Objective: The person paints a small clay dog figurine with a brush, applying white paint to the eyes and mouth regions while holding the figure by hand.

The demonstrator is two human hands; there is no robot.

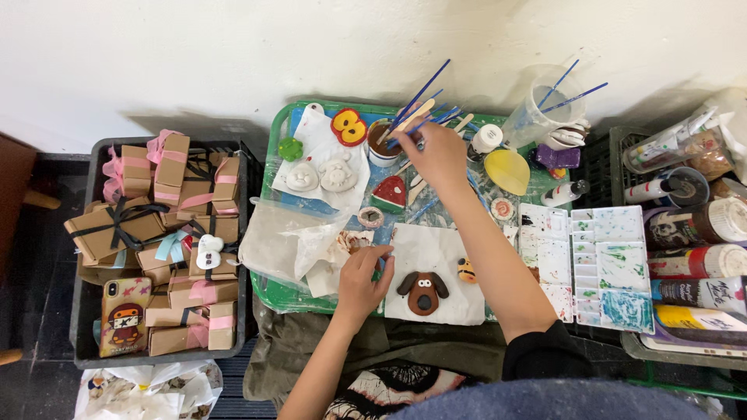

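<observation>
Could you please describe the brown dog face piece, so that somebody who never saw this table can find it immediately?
Start at the green tray in the middle of the scene. On its near edge lies a white paper sheet, just right of the left hand. The dog face rests on that sheet: brown, with two dark drooping ears and a black nose, larger than the small yellow striped figure beside it.

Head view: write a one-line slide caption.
Right hand reaches among blue paintbrushes in a cup; left hand rests beside a brown dog figurine on the green tray.
</observation>
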